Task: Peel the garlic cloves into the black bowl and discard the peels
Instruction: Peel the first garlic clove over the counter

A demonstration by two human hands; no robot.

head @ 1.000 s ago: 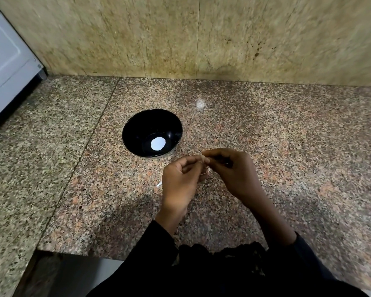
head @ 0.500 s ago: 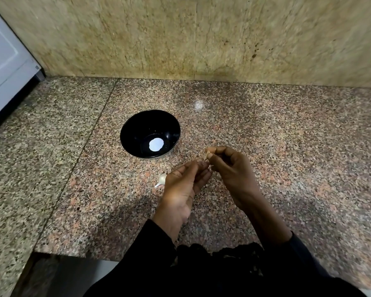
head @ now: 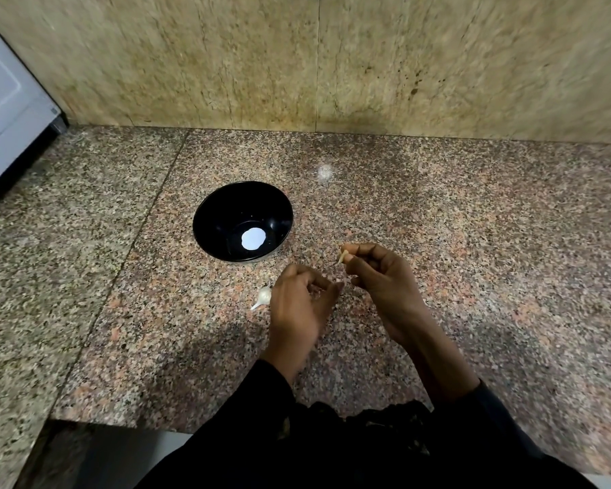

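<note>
Head view
Right hand (head: 385, 287): raised just over the counter, right of the bowl; thumb and forefinger pinch a small pale garlic clove (head: 342, 256) at the fingertips, other fingers curled in.
Left hand (head: 298, 305): low over the counter, near the right hand but not touching it; fingers loosely curled, blurred; whether anything is held between them cannot be told.
Second garlic clove (head: 263, 296): white, unpeeled, lying on the granite counter (head: 473, 277) just left of the left hand, in front of the bowl.
Black bowl (head: 212, 220): upright on the counter, behind and left of the hands, well apart from the wall; a white round glare spot on its bottom; no cloves discernible inside.
Backsplash (head: 297, 58): beige stone, blurred.
White cabinet (head: 4, 111): far left edge.
Sleeves (head: 332, 446): dark, at bottom of frame.
</note>
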